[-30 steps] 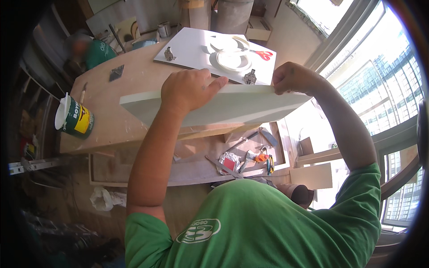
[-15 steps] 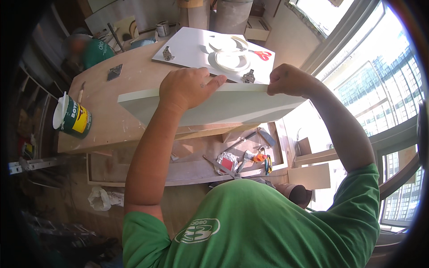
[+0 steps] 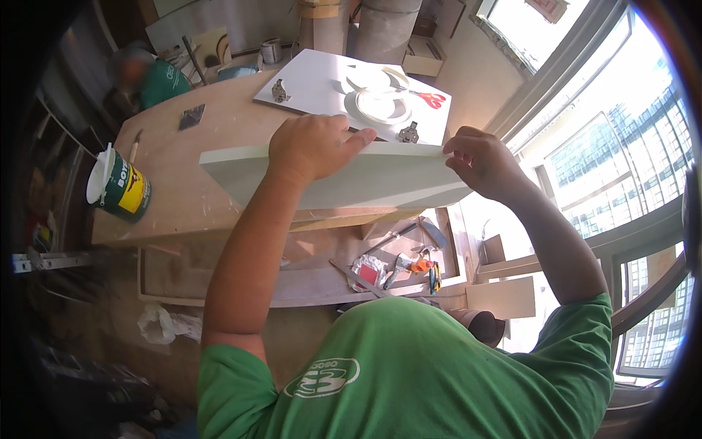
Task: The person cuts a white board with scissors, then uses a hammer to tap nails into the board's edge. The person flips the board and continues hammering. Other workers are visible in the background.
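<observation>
A white panel (image 3: 351,181) stands on its long edge at the near side of the wooden table. My left hand (image 3: 311,146) is closed over its top edge, thumb pointing right along it. At the panel's right corner my right hand (image 3: 479,161) pinches the top edge between thumb and fingertips; whether a thin strip lies between them is too small to tell. Just beyond, a white board (image 3: 318,84) lies flat, bearing rolls of white edge tape (image 3: 382,108), red-handled scissors (image 3: 430,98) and two metal hinges (image 3: 280,91), (image 3: 409,133).
A green and yellow bucket (image 3: 124,186) stands at the table's left edge (image 3: 183,157). Below the panel, a shallow wooden frame (image 3: 300,289) holds several hand tools. Someone in a green shirt (image 3: 162,82) is at the far left. Windows (image 3: 599,161) line the right side.
My right hand has turned from a fist at the corner to a pinch with its fingers more visible. My left hand keeps its hold; the view has shifted slightly.
</observation>
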`<control>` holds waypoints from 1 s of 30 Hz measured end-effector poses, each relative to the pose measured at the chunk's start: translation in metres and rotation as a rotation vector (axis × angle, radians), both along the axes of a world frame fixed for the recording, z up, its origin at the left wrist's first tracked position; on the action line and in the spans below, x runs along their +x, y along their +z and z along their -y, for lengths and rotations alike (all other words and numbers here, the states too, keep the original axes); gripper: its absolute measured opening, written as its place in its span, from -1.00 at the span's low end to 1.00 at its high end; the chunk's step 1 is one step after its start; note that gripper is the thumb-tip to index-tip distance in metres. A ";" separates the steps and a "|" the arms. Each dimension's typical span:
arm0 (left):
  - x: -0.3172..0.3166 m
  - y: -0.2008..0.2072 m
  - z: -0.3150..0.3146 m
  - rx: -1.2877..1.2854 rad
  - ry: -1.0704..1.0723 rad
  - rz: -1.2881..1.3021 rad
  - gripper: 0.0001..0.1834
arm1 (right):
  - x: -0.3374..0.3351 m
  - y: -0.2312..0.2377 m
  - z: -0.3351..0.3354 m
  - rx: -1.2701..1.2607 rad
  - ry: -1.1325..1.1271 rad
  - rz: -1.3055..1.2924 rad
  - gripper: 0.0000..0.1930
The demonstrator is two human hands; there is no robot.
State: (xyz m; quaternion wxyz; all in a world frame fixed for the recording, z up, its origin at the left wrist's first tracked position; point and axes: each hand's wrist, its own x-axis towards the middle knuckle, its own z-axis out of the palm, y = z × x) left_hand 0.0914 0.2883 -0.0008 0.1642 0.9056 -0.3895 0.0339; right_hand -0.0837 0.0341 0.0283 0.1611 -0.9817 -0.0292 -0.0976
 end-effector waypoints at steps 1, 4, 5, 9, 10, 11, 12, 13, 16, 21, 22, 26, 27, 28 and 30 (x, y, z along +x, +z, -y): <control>0.000 0.000 0.001 -0.003 0.005 -0.010 -0.25 | -0.002 -0.007 -0.003 -0.065 0.009 0.102 -0.91; 0.000 0.001 0.002 -0.005 0.010 -0.025 -0.25 | -0.001 -0.018 -0.005 -0.265 0.124 0.287 -0.90; 0.001 0.000 0.001 -0.004 0.005 -0.023 -0.24 | -0.001 -0.020 -0.009 -0.277 0.124 0.327 -0.89; 0.002 -0.001 0.000 -0.007 0.004 -0.024 -0.24 | -0.002 -0.027 -0.006 -0.319 0.144 0.376 -0.89; 0.002 -0.002 0.000 -0.014 0.006 -0.019 -0.24 | -0.002 -0.029 -0.006 -0.311 0.153 0.388 -0.89; 0.001 -0.002 -0.001 -0.020 0.007 -0.014 -0.24 | -0.003 -0.030 -0.005 -0.302 0.161 0.400 -0.89; 0.001 -0.003 -0.001 -0.026 0.008 -0.010 -0.23 | -0.004 -0.031 -0.004 -0.275 0.141 0.398 -0.89; 0.000 -0.002 -0.001 -0.014 0.009 -0.016 -0.24 | -0.004 -0.032 -0.002 -0.249 0.120 0.396 -0.88; -0.001 0.002 0.000 0.012 0.014 -0.032 -0.24 | -0.009 -0.032 -0.001 -0.170 0.048 0.378 -0.89; -0.001 0.003 0.000 0.017 0.032 -0.042 -0.25 | -0.011 -0.021 -0.002 -0.105 -0.023 0.366 -0.91; -0.001 0.001 0.000 0.010 0.032 -0.032 -0.25 | -0.010 -0.023 0.000 -0.103 -0.009 0.359 -0.92; 0.001 -0.001 0.001 -0.009 0.032 -0.016 -0.25 | -0.008 -0.029 -0.002 -0.143 0.052 0.386 -0.91; 0.001 -0.001 0.001 -0.011 0.034 -0.019 -0.25 | -0.007 -0.028 -0.002 -0.192 0.079 0.386 -0.91; 0.000 -0.001 0.001 -0.011 0.029 -0.016 -0.25 | -0.007 -0.026 -0.003 -0.240 0.107 0.386 -0.90; -0.001 -0.001 0.000 -0.010 0.022 -0.011 -0.25 | -0.005 -0.025 -0.005 -0.295 0.125 0.389 -0.89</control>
